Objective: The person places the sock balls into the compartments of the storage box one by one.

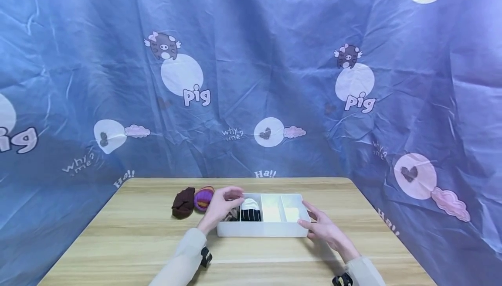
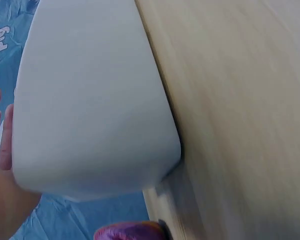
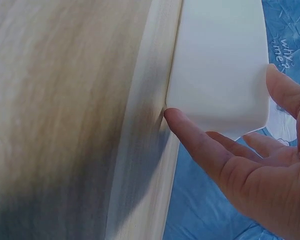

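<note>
A long white divided box point(image 1: 262, 229) stands on the table. My left hand point(image 1: 224, 203) is over its left end, fingers reaching across the two left compartments and holding nothing I can see. Beneath it, a brown patterned cloth bundle point(image 1: 232, 215) is partly hidden. A black-and-white striped cloth bundle point(image 1: 251, 211) fills the adjoining compartment. My right hand point(image 1: 322, 226) grips the box's right end, the thumb at its front corner and the fingers around the side. In the right wrist view, that hand's fingertips point(image 3: 174, 116) touch the box's lower edge.
Left of the box lie a dark brown cloth bundle point(image 1: 183, 203) and a purple-and-orange striped one point(image 1: 204, 199), side by side. Something white point(image 1: 292, 214) is in the rightmost compartment. A blue printed curtain point(image 1: 251, 81) hangs behind the wooden table point(image 1: 129, 233).
</note>
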`<state>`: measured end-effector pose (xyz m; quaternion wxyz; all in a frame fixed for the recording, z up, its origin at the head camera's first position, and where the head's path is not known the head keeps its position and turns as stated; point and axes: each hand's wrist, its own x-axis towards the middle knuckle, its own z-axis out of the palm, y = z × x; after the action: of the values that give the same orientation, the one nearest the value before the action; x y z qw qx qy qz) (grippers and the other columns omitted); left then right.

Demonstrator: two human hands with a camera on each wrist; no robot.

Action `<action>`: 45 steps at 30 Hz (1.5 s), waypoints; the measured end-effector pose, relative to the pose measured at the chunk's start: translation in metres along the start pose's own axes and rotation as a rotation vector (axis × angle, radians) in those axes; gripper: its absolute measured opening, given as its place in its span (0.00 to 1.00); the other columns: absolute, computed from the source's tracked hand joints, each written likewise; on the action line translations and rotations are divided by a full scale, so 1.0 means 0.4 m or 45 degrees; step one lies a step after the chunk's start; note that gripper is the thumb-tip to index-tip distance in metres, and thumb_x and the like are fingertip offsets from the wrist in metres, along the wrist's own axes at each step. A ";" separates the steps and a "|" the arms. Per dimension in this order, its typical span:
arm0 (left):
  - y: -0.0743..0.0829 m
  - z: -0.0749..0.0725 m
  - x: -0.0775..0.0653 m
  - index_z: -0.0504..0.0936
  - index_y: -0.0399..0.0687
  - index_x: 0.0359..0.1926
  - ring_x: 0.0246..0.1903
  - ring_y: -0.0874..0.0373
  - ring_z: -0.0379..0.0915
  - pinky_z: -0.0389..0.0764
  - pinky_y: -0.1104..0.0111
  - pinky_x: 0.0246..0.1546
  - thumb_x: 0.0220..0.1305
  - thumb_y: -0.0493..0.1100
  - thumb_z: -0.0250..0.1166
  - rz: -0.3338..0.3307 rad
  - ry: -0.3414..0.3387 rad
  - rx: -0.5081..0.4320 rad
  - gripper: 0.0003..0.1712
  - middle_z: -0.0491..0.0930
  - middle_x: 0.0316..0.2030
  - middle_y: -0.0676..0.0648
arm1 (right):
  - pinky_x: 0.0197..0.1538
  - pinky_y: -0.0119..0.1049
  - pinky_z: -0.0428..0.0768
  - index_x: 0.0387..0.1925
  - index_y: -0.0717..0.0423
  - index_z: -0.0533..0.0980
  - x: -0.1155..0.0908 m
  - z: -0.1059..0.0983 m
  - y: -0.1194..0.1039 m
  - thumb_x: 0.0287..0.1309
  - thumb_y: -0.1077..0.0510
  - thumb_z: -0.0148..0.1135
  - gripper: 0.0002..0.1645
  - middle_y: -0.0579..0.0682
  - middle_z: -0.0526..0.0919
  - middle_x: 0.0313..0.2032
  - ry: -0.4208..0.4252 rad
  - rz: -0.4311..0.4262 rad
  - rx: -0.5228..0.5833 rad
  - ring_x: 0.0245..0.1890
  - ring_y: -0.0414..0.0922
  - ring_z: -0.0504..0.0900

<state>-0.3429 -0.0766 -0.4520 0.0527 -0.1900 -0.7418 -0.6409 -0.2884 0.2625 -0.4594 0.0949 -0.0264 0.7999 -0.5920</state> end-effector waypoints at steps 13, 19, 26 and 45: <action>0.007 -0.102 -0.019 0.84 0.44 0.50 0.42 0.58 0.81 0.80 0.72 0.45 0.57 0.37 0.72 -0.042 0.037 0.056 0.18 0.84 0.46 0.36 | 0.47 0.47 0.83 0.76 0.53 0.50 0.003 -0.002 -0.005 0.59 0.57 0.67 0.50 0.74 0.50 0.71 0.007 -0.004 0.010 0.51 0.53 0.81; 0.008 -0.144 -0.028 0.83 0.40 0.50 0.39 0.60 0.81 0.80 0.73 0.39 0.57 0.37 0.72 -0.035 0.094 0.041 0.19 0.84 0.47 0.35 | 0.47 0.46 0.83 0.76 0.54 0.49 0.005 -0.003 0.000 0.60 0.56 0.67 0.51 0.75 0.51 0.71 -0.003 -0.008 0.015 0.50 0.51 0.81; 0.010 -0.200 -0.033 0.80 0.33 0.53 0.35 0.63 0.81 0.80 0.72 0.35 0.57 0.36 0.72 -0.048 0.083 -0.001 0.23 0.82 0.47 0.30 | 0.52 0.49 0.82 0.77 0.56 0.44 0.004 -0.007 -0.003 0.61 0.54 0.66 0.53 0.77 0.47 0.71 -0.058 -0.026 0.005 0.54 0.55 0.80; -0.041 -0.379 -0.043 0.78 0.30 0.55 0.45 0.61 0.78 0.77 0.78 0.44 0.55 0.37 0.73 -0.103 0.286 0.120 0.27 0.86 0.43 0.51 | 0.49 0.47 0.83 0.77 0.55 0.46 0.001 0.000 -0.006 0.62 0.57 0.65 0.51 0.76 0.48 0.71 -0.049 -0.015 0.034 0.50 0.50 0.81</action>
<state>-0.3577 -0.2292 -0.4466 0.1184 -0.0844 -0.7676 -0.6242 -0.2889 0.2615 -0.4572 0.1071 -0.0414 0.7897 -0.6026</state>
